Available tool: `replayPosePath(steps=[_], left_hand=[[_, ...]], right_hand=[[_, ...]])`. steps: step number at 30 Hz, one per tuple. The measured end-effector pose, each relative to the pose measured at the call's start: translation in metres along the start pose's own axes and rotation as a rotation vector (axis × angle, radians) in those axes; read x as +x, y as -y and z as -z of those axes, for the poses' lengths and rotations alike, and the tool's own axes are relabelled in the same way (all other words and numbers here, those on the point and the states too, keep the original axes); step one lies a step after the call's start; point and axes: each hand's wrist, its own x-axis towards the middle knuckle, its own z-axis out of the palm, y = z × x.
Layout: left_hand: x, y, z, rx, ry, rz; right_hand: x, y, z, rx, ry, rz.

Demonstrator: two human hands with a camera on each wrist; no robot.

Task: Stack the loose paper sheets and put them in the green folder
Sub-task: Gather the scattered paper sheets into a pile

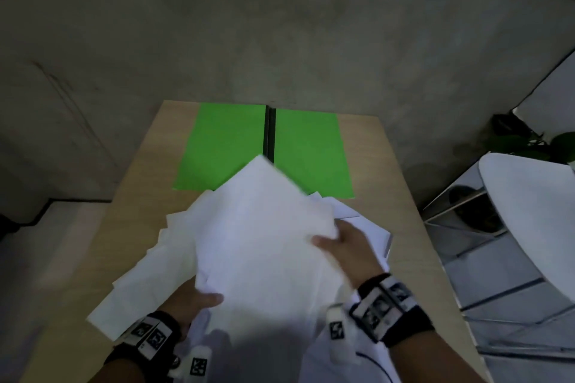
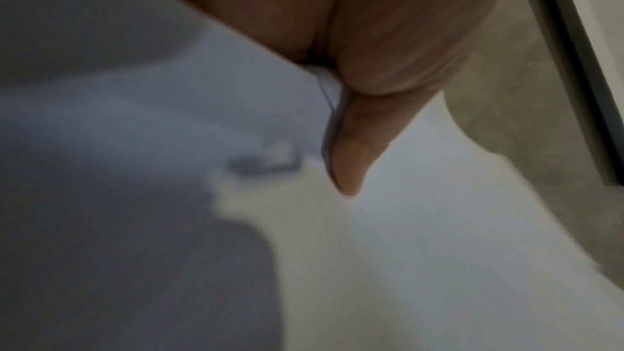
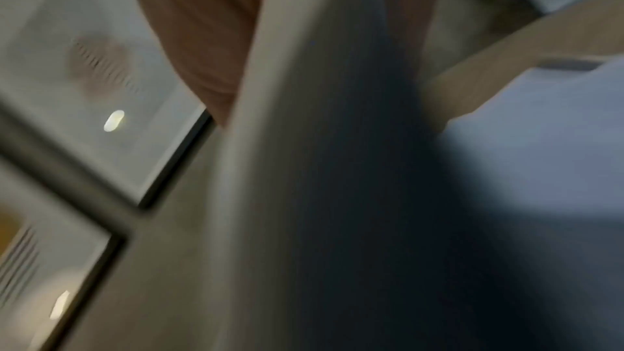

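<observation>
A green folder (image 1: 224,146) lies open and flat at the far end of the wooden table (image 1: 401,205), a black spine down its middle. Both hands hold a bundle of white paper sheets (image 1: 264,246) tilted up above the table's near half. My left hand (image 1: 199,300) grips its lower left edge, thumb on top. In the left wrist view the thumb (image 2: 354,148) pinches the sheets (image 2: 422,263). My right hand (image 1: 345,242) grips the right edge, thumb over the top sheet. More loose sheets (image 1: 149,283) lie fanned on the table under the bundle. The right wrist view is blurred.
A white round table or chair (image 1: 529,221) with metal legs stands to the right. A green plant (image 1: 535,143) sits on the floor beyond it. A concrete wall (image 1: 280,25) rises behind the table.
</observation>
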Motion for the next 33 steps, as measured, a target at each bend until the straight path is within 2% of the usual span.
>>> replayPosePath(steps=[3,4,6,8,10,11,13,15,17,19,21,22,24,25,26,28,29,31,33], left_hand=[[-0.006,0.001,0.000,-0.126,0.018,0.063],[-0.008,0.002,0.002,-0.180,0.063,0.064],[0.000,0.010,0.009,-0.268,0.080,0.075],[-0.006,0.008,0.007,-0.250,0.055,0.091],[-0.010,0.003,0.005,-0.225,0.044,0.068],[-0.009,0.003,0.006,-0.246,0.032,0.070],[-0.008,0.001,0.006,-0.291,0.035,0.077],[-0.006,0.002,0.004,-0.321,0.034,0.089],[-0.011,-0.003,-0.001,-0.330,0.091,0.077],[-0.012,-0.004,-0.005,-0.314,0.167,0.042],[-0.012,-0.006,-0.007,-0.188,0.184,-0.002],[-0.010,-0.007,-0.007,-0.138,0.176,-0.032],[-0.013,-0.011,-0.005,-0.101,0.195,-0.078],[-0.016,-0.015,-0.003,-0.084,0.219,-0.078],[-0.019,-0.019,-0.001,-0.099,0.267,-0.084],[-0.027,-0.028,0.000,-0.138,0.357,-0.123],[-0.032,-0.034,-0.002,-0.124,0.364,-0.154],[-0.041,-0.048,-0.006,-0.069,0.351,-0.244],[-0.047,-0.058,-0.012,-0.065,0.365,-0.265]], right_hand=[[0.005,0.006,0.057,0.220,-0.260,-0.022],[0.005,0.003,0.073,0.382,-0.271,-0.031],[-0.004,-0.005,0.089,0.839,-0.089,-0.051],[-0.013,-0.018,0.088,1.046,-0.005,-0.088],[-0.024,-0.033,0.076,0.921,-0.060,-0.072],[-0.029,-0.042,0.066,0.744,-0.124,-0.073],[-0.040,-0.058,0.043,0.369,-0.162,-0.109],[-0.048,-0.074,0.020,-0.010,-0.057,-0.164],[-0.055,-0.082,-0.001,-0.287,0.122,-0.160],[-0.060,-0.084,-0.015,-0.405,0.272,-0.099],[-0.059,-0.082,-0.023,-0.523,0.351,-0.054],[-0.055,-0.081,-0.024,-0.591,0.321,-0.032],[-0.040,-0.085,-0.017,-0.708,0.136,-0.013],[-0.033,-0.082,-0.008,-0.664,0.063,-0.055],[-0.024,-0.078,0.004,-0.525,0.052,-0.122],[-0.011,-0.068,0.024,-0.106,0.204,-0.176],[-0.008,-0.060,0.031,0.027,0.304,-0.176],[-0.009,-0.048,0.032,0.139,0.437,-0.147],[-0.009,-0.042,0.022,0.163,0.483,-0.114]])
